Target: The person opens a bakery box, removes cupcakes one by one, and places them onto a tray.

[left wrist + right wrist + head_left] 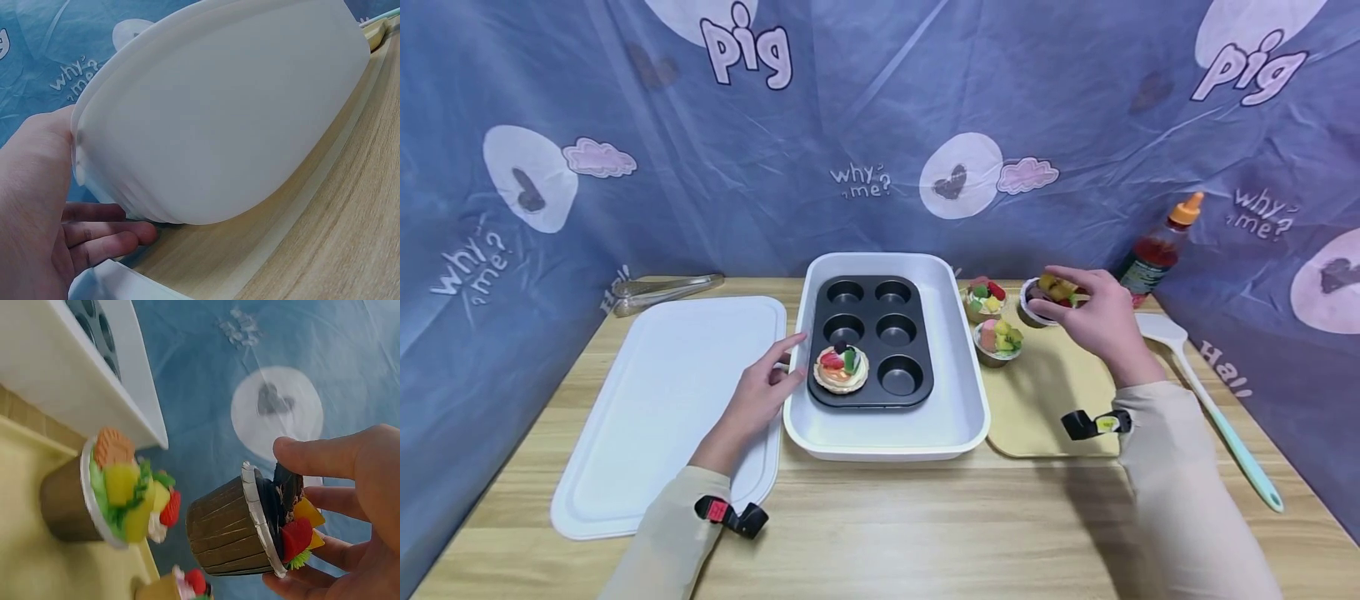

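My left hand [760, 400] is at the left rim of a deep white tub [887, 437]. In the left wrist view its thumb reaches over the rim, while the other fingers lie along the outer wall. A dark muffin pan [870, 337] sits inside the tub, with a fruit-topped tart [841, 368] in its front left cup. At the right, my right hand [1093, 312] holds a chocolate cupcake [228, 531] by its fruit topping, thumb on one side and fingers on the other. Whether its base touches the yellow tray [1052, 417] I cannot tell.
Two more fruit-topped cupcakes, a front one [997, 342] and a back one [983, 298], stand beside the tub. A sauce bottle [1153, 250] and a spatula [1217, 408] are at the right. Left lie a white lid [662, 408] and metal tongs [662, 292].
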### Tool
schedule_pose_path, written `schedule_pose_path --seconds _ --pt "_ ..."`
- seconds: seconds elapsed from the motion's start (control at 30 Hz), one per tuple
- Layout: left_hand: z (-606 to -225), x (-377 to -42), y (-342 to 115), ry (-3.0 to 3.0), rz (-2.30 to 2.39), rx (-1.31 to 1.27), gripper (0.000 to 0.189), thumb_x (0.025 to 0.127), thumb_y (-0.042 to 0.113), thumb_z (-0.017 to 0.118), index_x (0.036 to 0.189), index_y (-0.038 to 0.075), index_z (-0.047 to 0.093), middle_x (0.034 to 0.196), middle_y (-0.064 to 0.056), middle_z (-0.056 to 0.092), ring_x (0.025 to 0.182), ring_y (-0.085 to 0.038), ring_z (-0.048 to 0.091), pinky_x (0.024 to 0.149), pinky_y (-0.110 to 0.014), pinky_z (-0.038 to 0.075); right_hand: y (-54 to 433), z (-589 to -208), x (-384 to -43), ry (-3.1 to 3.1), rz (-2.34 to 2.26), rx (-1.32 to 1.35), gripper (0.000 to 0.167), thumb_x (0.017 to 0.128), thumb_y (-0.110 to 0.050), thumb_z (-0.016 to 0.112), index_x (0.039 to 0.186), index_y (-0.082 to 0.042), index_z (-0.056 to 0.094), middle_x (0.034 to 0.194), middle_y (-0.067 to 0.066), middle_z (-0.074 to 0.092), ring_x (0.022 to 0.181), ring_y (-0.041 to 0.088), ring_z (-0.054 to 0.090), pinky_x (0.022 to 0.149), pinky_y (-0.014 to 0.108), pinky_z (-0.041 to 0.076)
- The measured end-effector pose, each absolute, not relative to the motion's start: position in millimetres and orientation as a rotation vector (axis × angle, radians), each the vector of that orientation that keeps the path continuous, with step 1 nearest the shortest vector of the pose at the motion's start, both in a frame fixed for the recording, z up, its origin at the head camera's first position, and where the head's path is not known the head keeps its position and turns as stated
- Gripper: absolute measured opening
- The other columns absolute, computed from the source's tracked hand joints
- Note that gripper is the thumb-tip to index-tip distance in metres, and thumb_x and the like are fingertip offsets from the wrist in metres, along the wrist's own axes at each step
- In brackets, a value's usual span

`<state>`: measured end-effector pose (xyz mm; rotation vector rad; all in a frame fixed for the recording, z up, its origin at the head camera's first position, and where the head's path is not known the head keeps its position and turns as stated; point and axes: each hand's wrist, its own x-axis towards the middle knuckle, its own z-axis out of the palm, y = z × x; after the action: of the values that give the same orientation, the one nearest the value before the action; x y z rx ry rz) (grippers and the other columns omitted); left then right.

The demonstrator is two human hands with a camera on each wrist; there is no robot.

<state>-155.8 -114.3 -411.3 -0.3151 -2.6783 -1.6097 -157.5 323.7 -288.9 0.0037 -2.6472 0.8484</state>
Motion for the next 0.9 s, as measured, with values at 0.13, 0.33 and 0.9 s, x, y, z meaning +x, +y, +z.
schedule_pose_path --seconds 0.13,0.33,0.9 --pt "-411 -155 -115 -2.679 -1.613 -0.317 0.053 0.099 0.019 0.060 0.150 0.024 0.048 0.117 -0.016 0.059 0.080 -0.016 0.052 0.072 -0.026 0.042 337 -295 -155 -2.654 0.860 -0.064 0.057 0.084 -0.030 0.082 0.133 -0.004 0.065 0.133 0.029 0.058 0.122 0.043 0.051 0.097 0.055 0.039" --pt "-412 -156 -114 -2.673 -1.622 -0.312 0.053 0.098 0.017 0.060 0.149 0.025 0.049 0.116 -0.016 0.059 0.079 -0.016 0.052 0.073 -0.026 0.042 351 -307 -152 -2.666 0.907 -0.154 0.058 0.085 -0.033 0.081 0.133 -0.006 0.065 0.133 0.026 0.061 0.115 0.039 0.054 0.087 0.040 0.041" --pt "-409 -154 -113 -2.667 -1.634 -0.314 0.053 0.099 0.017 0.059 0.150 0.025 0.049 0.115 -0.016 0.059 0.078 -0.017 0.051 0.072 -0.026 0.042 363 -339 -153 -2.675 0.927 -0.248 0.059 0.083 -0.034 0.083 0.132 -0.006 0.066 0.128 0.028 0.065 0.107 0.037 0.061 0.076 0.023 0.038"
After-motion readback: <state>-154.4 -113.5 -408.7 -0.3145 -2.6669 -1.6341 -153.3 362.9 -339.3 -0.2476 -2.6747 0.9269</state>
